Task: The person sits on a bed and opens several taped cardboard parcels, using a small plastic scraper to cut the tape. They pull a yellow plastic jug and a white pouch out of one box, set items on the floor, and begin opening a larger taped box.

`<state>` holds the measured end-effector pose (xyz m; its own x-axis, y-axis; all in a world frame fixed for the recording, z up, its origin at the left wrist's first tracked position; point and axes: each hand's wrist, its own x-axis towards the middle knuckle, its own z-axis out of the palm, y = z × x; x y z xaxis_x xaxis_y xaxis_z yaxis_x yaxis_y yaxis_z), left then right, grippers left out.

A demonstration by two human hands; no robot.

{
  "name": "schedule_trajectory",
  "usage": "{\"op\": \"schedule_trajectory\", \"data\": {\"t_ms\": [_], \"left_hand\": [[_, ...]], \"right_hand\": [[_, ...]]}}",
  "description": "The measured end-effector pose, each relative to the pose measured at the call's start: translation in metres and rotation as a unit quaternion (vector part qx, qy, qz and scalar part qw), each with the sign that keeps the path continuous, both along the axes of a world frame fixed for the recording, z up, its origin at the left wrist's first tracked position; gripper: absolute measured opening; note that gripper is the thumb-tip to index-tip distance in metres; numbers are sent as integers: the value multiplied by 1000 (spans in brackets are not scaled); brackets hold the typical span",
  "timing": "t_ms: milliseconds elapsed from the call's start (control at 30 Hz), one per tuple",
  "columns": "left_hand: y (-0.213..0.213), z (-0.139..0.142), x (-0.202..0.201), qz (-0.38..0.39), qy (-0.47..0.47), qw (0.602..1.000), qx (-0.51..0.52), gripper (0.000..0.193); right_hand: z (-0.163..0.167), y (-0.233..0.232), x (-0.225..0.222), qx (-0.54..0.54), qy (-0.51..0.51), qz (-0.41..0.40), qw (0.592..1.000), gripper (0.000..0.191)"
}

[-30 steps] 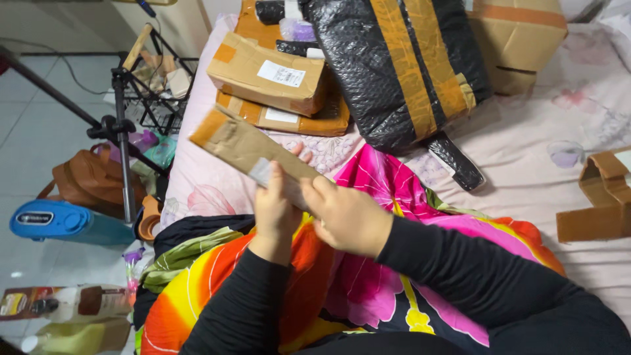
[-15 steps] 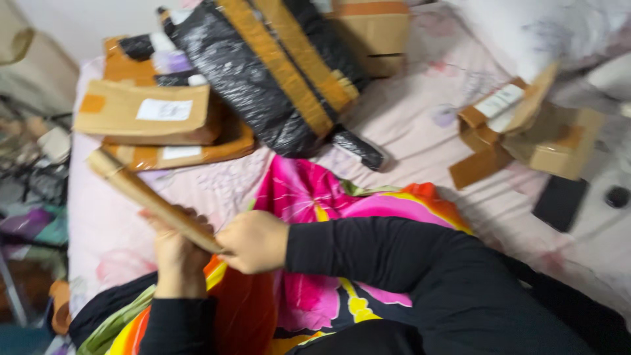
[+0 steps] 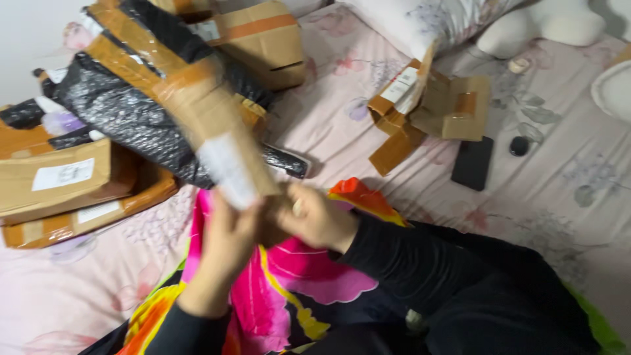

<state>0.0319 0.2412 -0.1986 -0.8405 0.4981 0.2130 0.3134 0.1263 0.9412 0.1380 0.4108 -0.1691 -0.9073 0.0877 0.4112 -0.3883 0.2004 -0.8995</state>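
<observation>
Both my hands grip a long flat cardboard parcel [image 3: 210,125] with a white label, held up and blurred over my lap. My left hand [image 3: 227,240] clasps its lower end from the left. My right hand [image 3: 319,220] holds the same end from the right. Black sleeves cover both arms. Under the hands lies a bright pink, orange and yellow blanket [image 3: 296,276].
A big black plastic-wrapped bundle [image 3: 125,118] taped in brown lies behind the parcel. Brown boxes [image 3: 62,181] are stacked at the left, another box [image 3: 263,39] at the top. An opened torn box [image 3: 427,105], a black phone [image 3: 473,163] and a small dark round object [image 3: 518,146] lie on the floral sheet.
The parcel has swung from pointing left to standing up in front of the black bundle. The view has shifted right, bringing the torn box and phone closer to centre.
</observation>
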Motion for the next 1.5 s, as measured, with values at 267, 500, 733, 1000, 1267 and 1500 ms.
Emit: {"op": "schedule_trajectory", "data": {"t_ms": [267, 500, 733, 1000, 1267, 1500], "left_hand": [[180, -4, 46, -216, -106, 968, -74, 50], [242, -45, 59, -260, -61, 947, -179, 52], [259, -65, 60, -275, -10, 935, -222, 44], [241, -58, 63, -271, 26, 948, -165, 32], [222, -50, 73, -243, 7, 961, -131, 23], [196, -47, 70, -224, -2, 972, -65, 19]], "right_hand": [[-36, 177, 26, -193, 6, -450, 872, 32], [-84, 320, 62, -241, 191, -349, 885, 48], [-123, 365, 35, -102, -195, -526, 821, 80], [-103, 335, 24, -54, -186, -493, 848, 77], [-88, 275, 1, -28, -134, -530, 837, 79], [-75, 238, 21, -295, 51, -601, 741, 78]]}}
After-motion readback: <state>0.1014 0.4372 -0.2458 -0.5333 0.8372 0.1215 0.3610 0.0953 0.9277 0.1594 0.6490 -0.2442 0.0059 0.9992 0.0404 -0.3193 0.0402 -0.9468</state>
